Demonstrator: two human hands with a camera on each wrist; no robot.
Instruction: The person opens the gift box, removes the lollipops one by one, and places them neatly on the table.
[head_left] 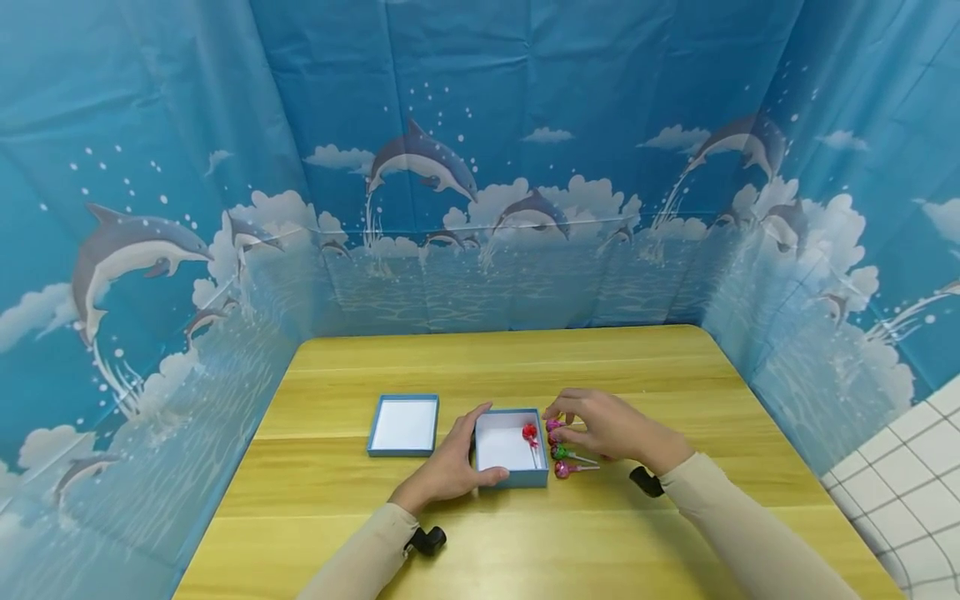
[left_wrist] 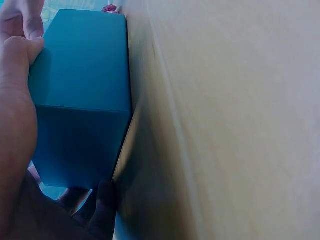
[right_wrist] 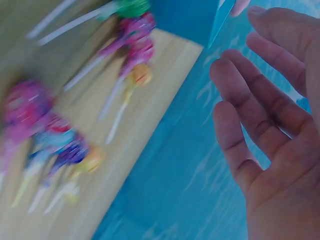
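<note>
Left grip: left hand point(head_left: 450, 471) clamps the blue box point(head_left: 512, 451), thumb and fingers on its walls, steadying it.
Right grip: right hand point(head_left: 600, 427) fingers spread loosely above the lollipops point(head_left: 564, 454), holding nothing.
Box contents: one red lollipop point(head_left: 529, 432).
Lid point(head_left: 403, 424): parked left on the wooden table point(head_left: 525, 367).

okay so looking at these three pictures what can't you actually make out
- Head view: how many lollipops lie beside the blue box; the right hand covers some.
- Head view: whether the right hand's fingertips pinch a lollipop; too small.
- Right wrist view: the lollipops' wrappers and count; motion blur.
- Left wrist view: the box's inside; only its outer walls show, held by the left hand.
- Head view: the flat lid's underside.
</note>
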